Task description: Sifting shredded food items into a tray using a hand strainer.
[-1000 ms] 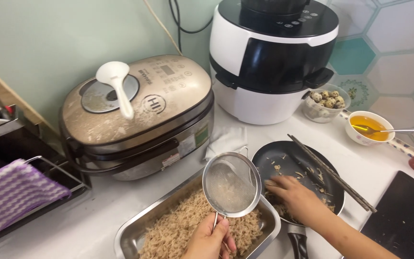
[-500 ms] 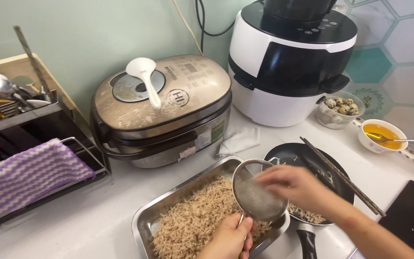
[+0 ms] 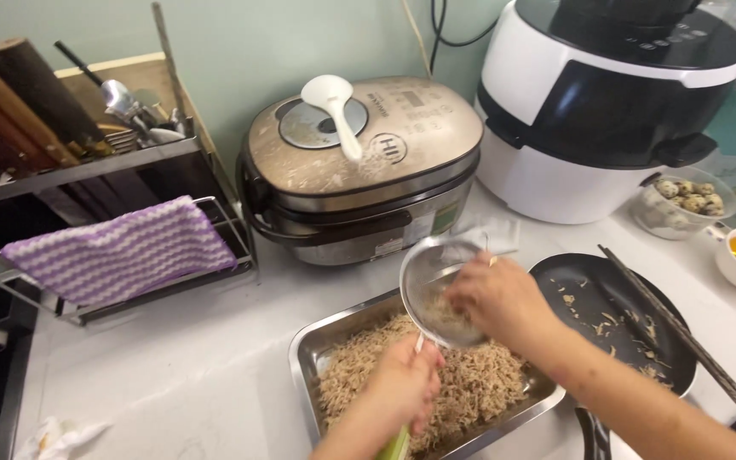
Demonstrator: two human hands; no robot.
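My left hand (image 3: 406, 388) grips the round wire-mesh strainer (image 3: 439, 292), now lowered over the steel tray of shredded meat (image 3: 317, 349), while my right hand (image 3: 496, 294) has moved in, pressing shreds inside.

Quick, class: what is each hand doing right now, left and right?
Left hand: closed on the sieve handle.
Right hand: at the sieve, over the tray; grip cannot be told.

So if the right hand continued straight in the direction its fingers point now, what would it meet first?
Most likely the round metal mesh strainer: the right hand reaches leftward into its bowl, apparently touching shredded food there already.
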